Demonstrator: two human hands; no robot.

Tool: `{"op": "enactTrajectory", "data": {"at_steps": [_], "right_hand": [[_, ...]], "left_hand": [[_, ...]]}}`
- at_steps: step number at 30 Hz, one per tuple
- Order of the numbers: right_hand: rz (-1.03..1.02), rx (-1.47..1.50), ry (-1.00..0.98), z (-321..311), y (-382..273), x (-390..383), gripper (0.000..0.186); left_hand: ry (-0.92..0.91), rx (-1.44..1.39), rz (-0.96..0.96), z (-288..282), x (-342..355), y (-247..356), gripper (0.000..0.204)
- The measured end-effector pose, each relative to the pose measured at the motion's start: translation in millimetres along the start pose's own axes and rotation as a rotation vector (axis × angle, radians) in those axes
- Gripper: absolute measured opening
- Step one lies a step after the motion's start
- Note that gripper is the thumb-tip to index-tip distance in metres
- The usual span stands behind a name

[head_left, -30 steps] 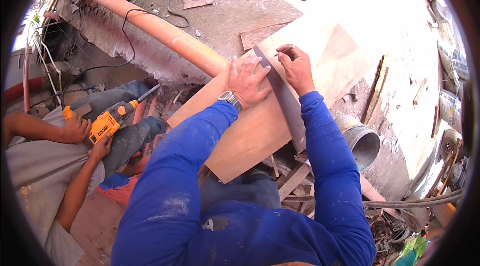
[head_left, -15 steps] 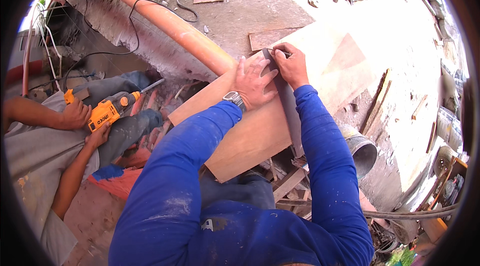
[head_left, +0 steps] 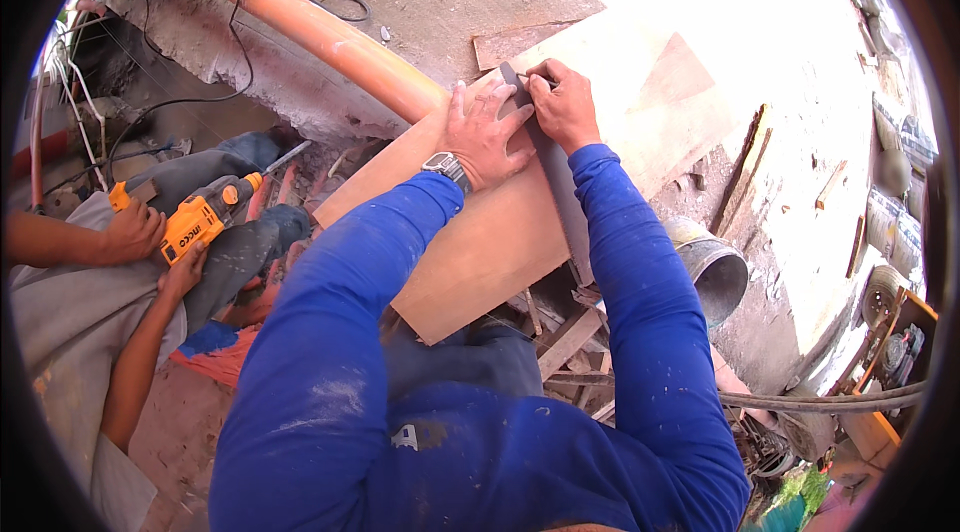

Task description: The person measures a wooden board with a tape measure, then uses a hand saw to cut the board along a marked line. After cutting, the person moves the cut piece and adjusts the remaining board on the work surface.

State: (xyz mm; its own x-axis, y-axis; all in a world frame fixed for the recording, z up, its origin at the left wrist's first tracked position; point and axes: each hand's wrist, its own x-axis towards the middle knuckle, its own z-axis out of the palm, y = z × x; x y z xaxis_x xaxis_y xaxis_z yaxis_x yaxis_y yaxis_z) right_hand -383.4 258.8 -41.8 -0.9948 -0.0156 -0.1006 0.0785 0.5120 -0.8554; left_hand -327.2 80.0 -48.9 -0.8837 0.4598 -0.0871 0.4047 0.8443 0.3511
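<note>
A pale plywood sheet [head_left: 480, 267] lies in front of me. Across it runs a long, dark, tapered handsaw [head_left: 560, 187] with a toothed edge, laid flat like a straightedge. My left hand [head_left: 488, 142] rests on the plywood with its fingers spread, the fingertips reaching the saw's left side. On the saw's other side, near its narrow far end, my right hand [head_left: 562, 107] is closed in a pinch around a thin pencil [head_left: 523, 76]. Only the pencil's tip end shows; the fingers cover the rest.
On the left, a co-worker's hands [head_left: 150, 242] hold a yellow power drill [head_left: 195, 225] with a long bit. An orange pipe [head_left: 330, 47] slants down toward the plywood. A bucket [head_left: 715, 267] lies tipped right of my forearm. Wood scraps [head_left: 570, 344] lie below the plywood.
The whole view has shifted, so the scene sits slightly higher and further left. Both hands keep nearly the same places on the plywood and beside the saw.
</note>
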Motion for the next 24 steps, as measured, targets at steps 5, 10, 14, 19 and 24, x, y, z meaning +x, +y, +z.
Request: {"op": "enactTrajectory", "data": {"at_steps": [5,10,14,19,24], "right_hand": [[0.091,0.03,0.023,-21.2,12.9,-48.9,0.024],[0.172,0.041,0.063,-53.4,28.5,-117.3,0.021],[0.245,0.002,0.095,-79.9,42.1,-169.9,0.02],[0.272,-0.113,0.093,-111.3,51.4,-224.2,0.017],[0.31,-0.325,0.017,-142.4,55.5,-260.0,0.013]], "left_hand": [[0.031,0.035,0.009,4.7,-1.7,-2.2,0.07],[0.067,0.033,0.006,10.1,-0.7,0.6,0.07],[0.045,0.041,0.001,5.3,2.2,2.4,0.07],[0.052,0.047,0.007,5.6,-0.3,3.0,0.07],[0.084,0.038,0.022,5.6,-0.8,-1.4,0.069]]}}
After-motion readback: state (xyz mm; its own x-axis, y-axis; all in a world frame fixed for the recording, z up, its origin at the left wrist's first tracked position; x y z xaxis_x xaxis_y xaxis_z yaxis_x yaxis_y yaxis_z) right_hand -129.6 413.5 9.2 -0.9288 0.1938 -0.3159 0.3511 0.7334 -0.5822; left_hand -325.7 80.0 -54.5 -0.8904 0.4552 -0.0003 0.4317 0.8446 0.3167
